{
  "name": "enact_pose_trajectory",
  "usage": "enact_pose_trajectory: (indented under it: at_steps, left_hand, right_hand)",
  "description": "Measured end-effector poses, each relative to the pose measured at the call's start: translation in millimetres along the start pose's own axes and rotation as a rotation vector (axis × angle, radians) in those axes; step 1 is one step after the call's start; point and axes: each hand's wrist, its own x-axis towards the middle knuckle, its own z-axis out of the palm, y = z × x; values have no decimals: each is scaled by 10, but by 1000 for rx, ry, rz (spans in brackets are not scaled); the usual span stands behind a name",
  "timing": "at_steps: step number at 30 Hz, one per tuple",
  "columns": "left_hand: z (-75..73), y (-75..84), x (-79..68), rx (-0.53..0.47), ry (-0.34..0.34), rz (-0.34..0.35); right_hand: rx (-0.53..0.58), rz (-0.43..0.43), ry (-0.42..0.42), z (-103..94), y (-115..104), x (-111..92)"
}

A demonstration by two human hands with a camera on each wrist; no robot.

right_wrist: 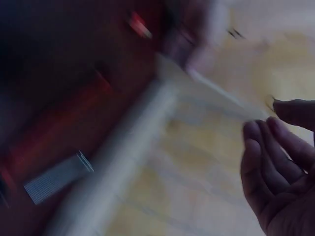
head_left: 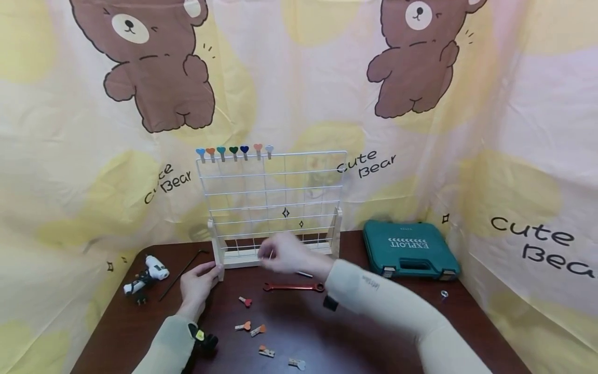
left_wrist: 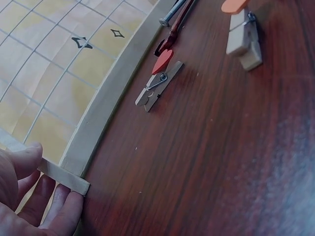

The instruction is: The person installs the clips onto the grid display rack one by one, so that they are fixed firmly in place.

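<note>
A white wire grid rack (head_left: 275, 195) stands in a pale wooden base (head_left: 243, 259) at the back of the table. Along its top left edge sit several heart clothespins (head_left: 233, 150) in different colours. My left hand (head_left: 198, 283) grips the wooden end piece (left_wrist: 64, 177) at the rack's left, thumb on one side and fingers on the other. In front of the grid, my right hand (head_left: 285, 253) is blurred in the head view. Its fingers (right_wrist: 275, 162) curve loosely with the thumb apart, and nothing shows between them. A red-heart clothespin (head_left: 245, 301) lies near the base.
More heart clothespins (head_left: 259, 330) lie at the table's front. A red wrench (head_left: 293, 286) and a metal bolt (head_left: 304, 274) lie before the rack. At left are a white glue gun (head_left: 156, 267) and a black rod (head_left: 182, 275); at right, a green toolcase (head_left: 408, 249) and a small nut (head_left: 444, 294).
</note>
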Motion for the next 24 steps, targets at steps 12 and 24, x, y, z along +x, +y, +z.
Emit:
enact_pose_trajectory:
  at_steps: [12,24]
  left_hand:
    - [52,-43,16,-38,7,22]
    - [9,-32,28,-54,7,24]
  right_hand:
    - [-99,266,-230,1168,54,73]
    - [61,147,-158,877,137,30]
